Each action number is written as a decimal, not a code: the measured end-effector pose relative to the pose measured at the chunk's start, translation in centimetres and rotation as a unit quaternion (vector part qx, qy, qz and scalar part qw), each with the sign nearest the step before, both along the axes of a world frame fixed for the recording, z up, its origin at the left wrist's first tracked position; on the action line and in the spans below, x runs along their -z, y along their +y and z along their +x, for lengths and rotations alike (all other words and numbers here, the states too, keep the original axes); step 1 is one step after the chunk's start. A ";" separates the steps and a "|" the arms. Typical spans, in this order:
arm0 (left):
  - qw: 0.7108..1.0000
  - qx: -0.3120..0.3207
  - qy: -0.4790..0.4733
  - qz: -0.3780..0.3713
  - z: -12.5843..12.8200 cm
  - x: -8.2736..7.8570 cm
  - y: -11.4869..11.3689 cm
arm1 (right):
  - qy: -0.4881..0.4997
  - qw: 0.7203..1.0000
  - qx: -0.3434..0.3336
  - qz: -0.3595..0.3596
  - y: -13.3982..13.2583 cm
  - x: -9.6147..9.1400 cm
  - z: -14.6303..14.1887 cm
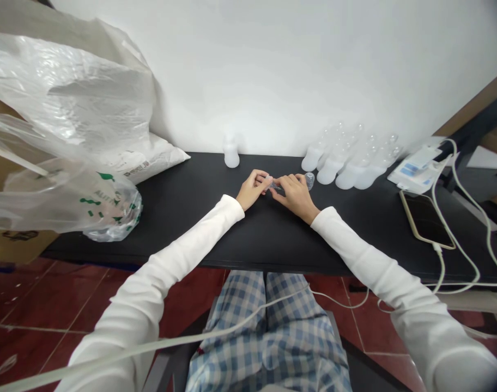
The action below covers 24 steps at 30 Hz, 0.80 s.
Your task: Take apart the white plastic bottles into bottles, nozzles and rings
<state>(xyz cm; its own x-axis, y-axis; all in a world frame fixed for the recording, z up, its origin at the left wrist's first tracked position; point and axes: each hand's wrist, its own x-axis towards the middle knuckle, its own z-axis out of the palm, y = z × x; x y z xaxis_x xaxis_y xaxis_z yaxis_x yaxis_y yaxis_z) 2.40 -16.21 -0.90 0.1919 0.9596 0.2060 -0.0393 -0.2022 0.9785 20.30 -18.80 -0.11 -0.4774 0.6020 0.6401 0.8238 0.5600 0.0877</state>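
Left hand (pixel 252 189), right hand (pixel 296 197): fingers narrow, holding one clear part (pixel 273 185). Four bottles (pixel 338 163) right of it, one bottle (pixel 231 153) left.

Off past the left hand (pixel 252 189) there's a big crinkly plastic bag (pixel 64 109) slumped on a white sack (pixel 150 160), and past the right hand (pixel 296 197) a phone (pixel 426 220) sits on the black table (pixel 183 218) with a white charging cable (pixel 440 267) hanging off it.

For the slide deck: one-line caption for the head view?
Left hand and right hand hold a small clear plastic piece above a black table, translucent plastic bottles lined up behind.
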 end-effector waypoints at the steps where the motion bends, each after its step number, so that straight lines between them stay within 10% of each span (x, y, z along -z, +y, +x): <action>1: 1.000 -0.001 0.018 -0.001 0.0 -0.2 -0.1 | 0.001 1.000 -0.002 -0.001 0.0 0.0 0.0; 24: 0.996 -0.053 0.071 -0.033 -0.8 -0.6 0.0 | -0.103 0.992 -0.070 0.034 -0.7 -1.7 0.4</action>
<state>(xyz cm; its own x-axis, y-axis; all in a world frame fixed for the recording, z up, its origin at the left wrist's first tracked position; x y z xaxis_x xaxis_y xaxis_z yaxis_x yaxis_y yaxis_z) 1.59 -16.20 -0.28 0.1113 0.9864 0.1209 0.1182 -0.1339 0.9839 20.69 -19.49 1.55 -0.6776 0.4802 0.5570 0.6996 0.6546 0.2866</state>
